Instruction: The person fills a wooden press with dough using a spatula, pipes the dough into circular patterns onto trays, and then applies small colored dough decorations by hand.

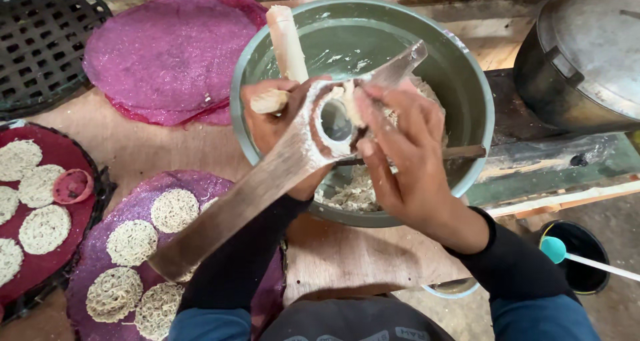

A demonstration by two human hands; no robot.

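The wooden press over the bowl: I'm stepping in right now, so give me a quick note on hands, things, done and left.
Left hand grips the wooden press over the green bowl.
Right hand pushes dough into the press's round hole.
Done: noodle rounds lie on the purple mat and red tray.
Left: more dough sits in the bowl.

The long wooden press paddle with a round hole (267, 181) looks worn, matt, floury. The green plastic basin (467, 94) is smooth; the dull grey metal pot lid (593, 41) faintly shines; the bare wooden desk (347, 254) appears rough.
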